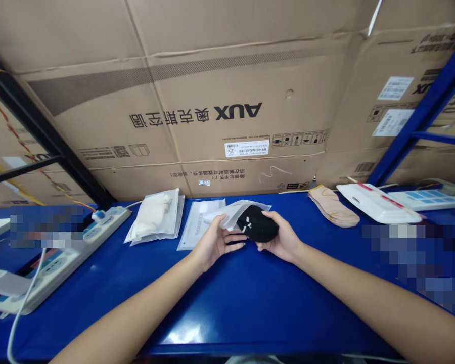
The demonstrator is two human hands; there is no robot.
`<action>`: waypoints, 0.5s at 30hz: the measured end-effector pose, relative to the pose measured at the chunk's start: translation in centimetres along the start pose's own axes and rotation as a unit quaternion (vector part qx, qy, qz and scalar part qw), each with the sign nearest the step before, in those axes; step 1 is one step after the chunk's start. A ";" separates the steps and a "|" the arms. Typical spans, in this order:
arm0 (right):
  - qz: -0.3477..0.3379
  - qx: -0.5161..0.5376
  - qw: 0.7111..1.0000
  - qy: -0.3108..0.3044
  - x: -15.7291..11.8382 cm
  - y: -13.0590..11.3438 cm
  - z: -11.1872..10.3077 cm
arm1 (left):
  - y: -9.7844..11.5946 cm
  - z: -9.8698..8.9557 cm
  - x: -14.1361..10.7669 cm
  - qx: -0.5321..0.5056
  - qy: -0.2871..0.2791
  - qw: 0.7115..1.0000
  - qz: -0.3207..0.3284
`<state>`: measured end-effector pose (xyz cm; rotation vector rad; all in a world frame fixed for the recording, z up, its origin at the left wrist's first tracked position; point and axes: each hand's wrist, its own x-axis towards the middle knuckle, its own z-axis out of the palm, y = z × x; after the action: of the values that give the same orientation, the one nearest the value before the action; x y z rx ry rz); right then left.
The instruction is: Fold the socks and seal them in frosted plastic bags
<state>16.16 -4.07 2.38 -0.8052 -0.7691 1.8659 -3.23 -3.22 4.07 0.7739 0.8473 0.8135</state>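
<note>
**Black bundle and plastic film come together at mid-desk**

We're looking down from the head camera, and the action is right at the centre: the left hand and the right hand work close together just above the blue desk. The right hand's fingers curl closed around a black fabric bundle with white marks, cupping it so it stays compact and lifted toward the middle. Over on the left, we see the fingers stretch low while the thumb presses from above, gripping a translucent plastic bag whose film lies against the bundle. That pinch appears to keep the thin film from slipping.

Around them, a white fabric item in a clear pouch and a flat white sleeve sit to the left, within easy reach. A pair of beige socks and a white plastic packet lie to the right. A power strip runs along the desk's left side, while a large AUX carton stands behind everything. Blurred patches hide parts of the desk on both sides.
</note>
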 end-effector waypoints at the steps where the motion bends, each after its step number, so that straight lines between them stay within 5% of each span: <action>1: -0.006 0.011 1.000 0.009 0.1 -0.3 -0.1 | -0.2 0.0 0.0 0.035 -0.005 0.999 0.005; 5: -0.015 -0.008 1.000 0.023 0.3 -0.6 -0.3 | -0.4 0.1 -0.3 0.136 -0.005 0.989 0.066; 9: -0.025 -0.038 0.999 0.023 0.6 0.1 -0.3 | -0.4 0.6 -0.7 0.127 0.003 0.985 0.118; 15: 0.069 0.005 0.997 0.022 1.4 0.5 -1.2 | -1.0 1.0 -1.2 0.175 -0.029 0.976 0.126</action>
<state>16.38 -2.73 1.03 -0.9106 -0.6917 1.9660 -2.51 -4.97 4.04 1.2309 0.8624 0.8705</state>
